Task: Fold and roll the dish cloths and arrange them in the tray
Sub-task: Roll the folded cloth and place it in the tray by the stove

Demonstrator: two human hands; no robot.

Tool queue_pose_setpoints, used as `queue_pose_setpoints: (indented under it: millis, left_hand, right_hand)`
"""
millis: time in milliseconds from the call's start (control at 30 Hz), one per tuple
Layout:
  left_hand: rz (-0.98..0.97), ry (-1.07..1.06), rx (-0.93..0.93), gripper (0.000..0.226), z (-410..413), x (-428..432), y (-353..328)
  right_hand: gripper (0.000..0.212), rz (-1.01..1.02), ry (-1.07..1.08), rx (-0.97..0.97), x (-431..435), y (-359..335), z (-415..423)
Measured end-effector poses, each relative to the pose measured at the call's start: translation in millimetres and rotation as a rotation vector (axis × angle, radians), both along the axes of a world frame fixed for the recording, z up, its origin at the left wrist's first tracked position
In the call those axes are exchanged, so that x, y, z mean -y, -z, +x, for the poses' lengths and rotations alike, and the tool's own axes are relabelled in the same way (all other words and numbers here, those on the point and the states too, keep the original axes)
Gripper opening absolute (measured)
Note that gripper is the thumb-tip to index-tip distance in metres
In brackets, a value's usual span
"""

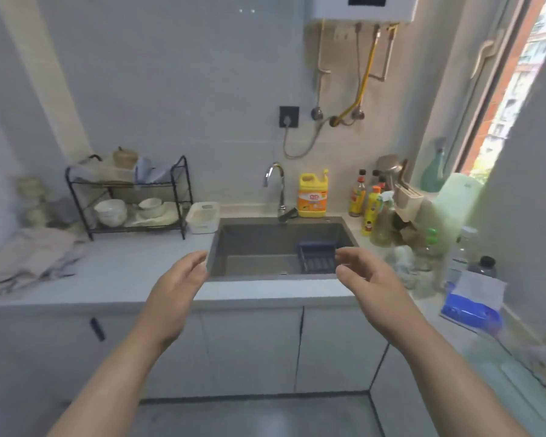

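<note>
A crumpled heap of beige dish cloths (29, 257) lies on the counter at the far left. A small white tray (202, 216) stands on the counter between the dish rack and the sink. My left hand (178, 285) and my right hand (368, 279) are both raised in front of the sink, palms facing each other, fingers relaxed, holding nothing. Both hands are well to the right of the cloths and nearer to me than the tray.
A black two-tier dish rack (130, 197) with bowls stands at the back left. The grey sink (265, 244) holds a dark blue basket (317, 257). A yellow detergent jug (312, 195), several bottles (372, 206) and a blue packet (470, 307) crowd the right side.
</note>
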State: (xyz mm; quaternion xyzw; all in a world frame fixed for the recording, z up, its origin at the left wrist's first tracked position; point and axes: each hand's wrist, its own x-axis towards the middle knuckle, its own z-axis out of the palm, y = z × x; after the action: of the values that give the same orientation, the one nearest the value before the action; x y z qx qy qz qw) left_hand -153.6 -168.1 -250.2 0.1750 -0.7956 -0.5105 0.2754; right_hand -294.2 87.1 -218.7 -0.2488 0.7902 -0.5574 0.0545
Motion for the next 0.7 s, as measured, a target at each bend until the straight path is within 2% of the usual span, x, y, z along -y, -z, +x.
queue_pose_setpoints:
  millis: [100, 200, 333, 467, 600, 700]
  left_hand:
    - [0.028, -0.084, 0.016, 0.071, 58, 64, 6]
    - [0.066, -0.182, 0.022, 0.059, 108, 120, 10]
    - [0.091, -0.299, 0.022, 0.057, 153, 178, 14]
    - [0.122, -0.379, 0.035, 0.05, 177, 220, 19]
    - [0.143, -0.449, 0.067, 0.061, 184, 261, 32]
    - [0.169, -0.49, 0.09, 0.05, 176, 295, 45]
  right_hand:
    - [0.027, 0.013, -0.108, 0.005, 76, 7, 27]
    - [0.027, 0.011, -0.202, 0.025, 147, 14, 56]
    - [0.025, -0.002, -0.313, 0.063, 227, 20, 85]
    - [0.026, 0.017, -0.401, 0.101, 291, 22, 98]
    - [0.025, 0.04, -0.476, 0.121, 353, 31, 93]
    - [0.027, 0.068, -0.523, 0.133, 401, 44, 78]
